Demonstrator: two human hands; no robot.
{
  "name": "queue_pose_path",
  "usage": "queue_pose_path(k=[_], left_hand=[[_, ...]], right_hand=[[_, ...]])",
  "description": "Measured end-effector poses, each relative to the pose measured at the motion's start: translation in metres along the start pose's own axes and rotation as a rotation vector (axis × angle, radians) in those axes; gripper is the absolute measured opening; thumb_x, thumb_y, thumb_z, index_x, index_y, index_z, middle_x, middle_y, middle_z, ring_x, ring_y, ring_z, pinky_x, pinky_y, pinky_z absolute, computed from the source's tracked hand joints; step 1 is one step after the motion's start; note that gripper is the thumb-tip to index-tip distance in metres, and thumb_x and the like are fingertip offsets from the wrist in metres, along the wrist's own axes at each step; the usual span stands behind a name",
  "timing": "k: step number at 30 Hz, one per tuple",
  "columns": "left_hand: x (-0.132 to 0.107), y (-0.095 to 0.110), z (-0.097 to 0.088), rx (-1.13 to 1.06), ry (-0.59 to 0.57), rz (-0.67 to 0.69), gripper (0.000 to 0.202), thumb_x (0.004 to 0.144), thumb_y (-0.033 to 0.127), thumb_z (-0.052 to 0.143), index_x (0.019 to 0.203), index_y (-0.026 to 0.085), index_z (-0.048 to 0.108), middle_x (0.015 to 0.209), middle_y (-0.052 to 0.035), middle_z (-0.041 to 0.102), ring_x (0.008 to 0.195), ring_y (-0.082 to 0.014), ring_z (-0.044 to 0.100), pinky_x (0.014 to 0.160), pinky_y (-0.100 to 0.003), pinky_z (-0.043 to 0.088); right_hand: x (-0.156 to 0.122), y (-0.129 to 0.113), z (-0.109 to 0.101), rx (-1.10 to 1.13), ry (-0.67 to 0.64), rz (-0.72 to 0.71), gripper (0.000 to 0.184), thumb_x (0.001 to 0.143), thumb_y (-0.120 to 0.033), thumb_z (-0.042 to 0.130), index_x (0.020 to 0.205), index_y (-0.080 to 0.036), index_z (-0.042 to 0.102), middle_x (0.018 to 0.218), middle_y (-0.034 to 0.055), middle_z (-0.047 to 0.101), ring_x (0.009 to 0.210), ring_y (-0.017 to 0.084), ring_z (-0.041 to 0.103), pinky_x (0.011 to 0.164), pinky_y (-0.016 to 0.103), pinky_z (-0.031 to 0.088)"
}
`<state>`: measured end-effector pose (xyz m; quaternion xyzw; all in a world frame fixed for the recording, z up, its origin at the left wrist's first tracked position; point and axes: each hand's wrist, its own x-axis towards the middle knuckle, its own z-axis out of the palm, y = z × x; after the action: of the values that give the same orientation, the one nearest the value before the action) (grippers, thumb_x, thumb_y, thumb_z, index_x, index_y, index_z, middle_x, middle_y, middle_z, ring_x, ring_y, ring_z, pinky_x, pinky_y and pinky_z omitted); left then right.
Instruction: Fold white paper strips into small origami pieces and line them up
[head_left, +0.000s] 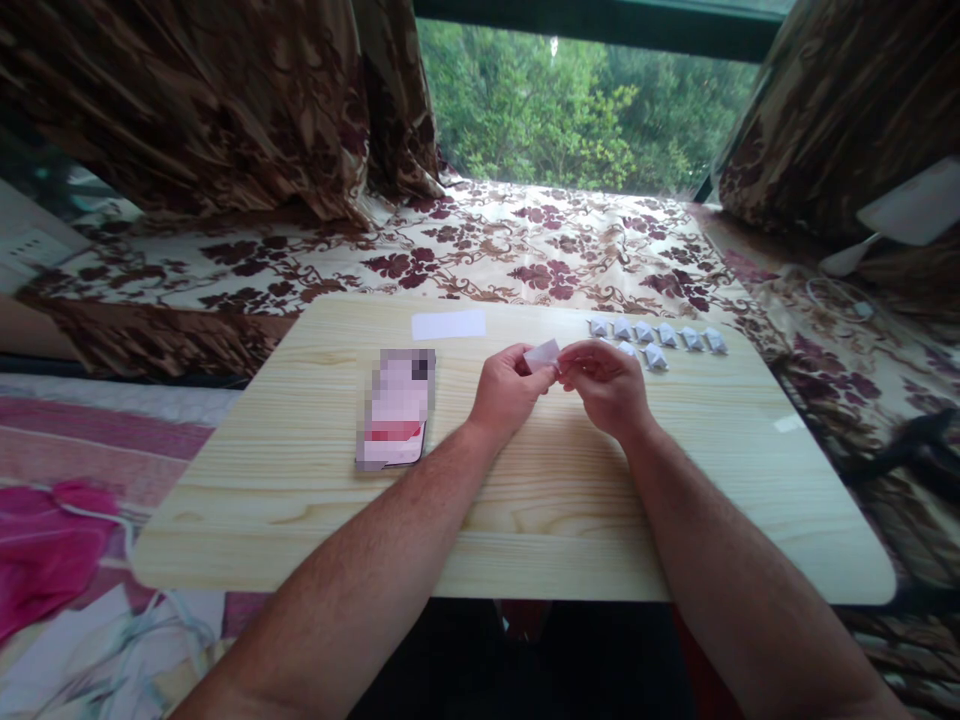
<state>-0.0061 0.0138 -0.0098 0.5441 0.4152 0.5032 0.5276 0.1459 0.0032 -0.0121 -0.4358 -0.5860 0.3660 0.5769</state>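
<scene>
A small piece of white paper (541,355) is held up over the middle of the table. My left hand (510,385) is closed on it, thumb and fingers pinching its lower part. My right hand (606,382) meets the paper's right edge with thumb and fingertips pressed together there. Whether the paper is creased at the pinched spot is too small to tell. Just behind my right hand stand several small folded white paper shapes (667,335), in a row with a second, shorter row in front, partly covered by the hand.
Flat on the pale wooden table (285,400) lies a white paper strip (448,324) at the back. A partly blurred phone-like object (397,408) rests left of my left hand. Behind the table is a ledge with flowered cloth (547,240), and a white lamp (911,205) stands at right.
</scene>
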Motion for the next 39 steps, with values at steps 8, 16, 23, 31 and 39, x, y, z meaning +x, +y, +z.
queue_pose_path(k=[8,16,23,31,39], left_hand=[[0.001,0.004,0.002,-0.103,0.018,-0.128,0.018,0.071,0.031,0.071,0.072,0.015,0.064,0.061,-0.0043,0.066,0.052,-0.0135,0.059,0.046,-0.024,0.041],[0.005,0.007,-0.011,0.025,-0.162,-0.175,0.011,0.067,0.024,0.066,0.063,0.015,0.060,0.057,0.0018,0.057,0.052,-0.0087,0.049,0.048,-0.021,0.038],[0.006,0.013,-0.018,0.003,-0.308,-0.304,0.012,0.064,0.026,0.065,0.066,0.014,0.065,0.059,0.0001,0.059,0.053,-0.0096,0.051,0.044,-0.021,0.036],[0.006,0.011,-0.020,0.053,-0.359,-0.291,0.013,0.065,0.025,0.068,0.068,0.012,0.069,0.060,-0.0005,0.060,0.053,-0.0084,0.049,0.045,-0.020,0.036],[0.004,0.013,-0.022,0.105,-0.438,-0.271,0.008,0.062,0.020,0.065,0.065,0.013,0.068,0.057,0.0011,0.057,0.052,-0.0081,0.049,0.048,-0.020,0.036]], right_hand=[[-0.002,0.001,-0.002,-0.091,-0.056,-0.043,0.005,0.080,-0.024,0.070,0.082,-0.020,0.070,0.081,0.0022,0.070,0.067,0.015,0.065,0.060,0.029,0.054],[0.004,-0.007,-0.016,-0.019,-0.237,0.072,0.011,0.076,-0.026,0.075,0.081,-0.017,0.072,0.075,0.0025,0.070,0.063,0.013,0.060,0.059,0.028,0.051],[0.007,-0.016,-0.024,0.042,-0.326,0.126,0.014,0.076,-0.028,0.078,0.081,-0.016,0.073,0.072,0.0033,0.069,0.063,0.014,0.061,0.059,0.029,0.050],[0.006,-0.018,-0.029,0.027,-0.430,0.162,0.012,0.080,-0.027,0.073,0.084,-0.016,0.072,0.075,0.0032,0.068,0.067,0.014,0.060,0.063,0.028,0.049],[0.006,-0.022,-0.029,0.032,-0.471,0.177,0.019,0.079,-0.033,0.076,0.083,-0.016,0.072,0.074,0.0034,0.067,0.067,0.014,0.059,0.063,0.029,0.048]])
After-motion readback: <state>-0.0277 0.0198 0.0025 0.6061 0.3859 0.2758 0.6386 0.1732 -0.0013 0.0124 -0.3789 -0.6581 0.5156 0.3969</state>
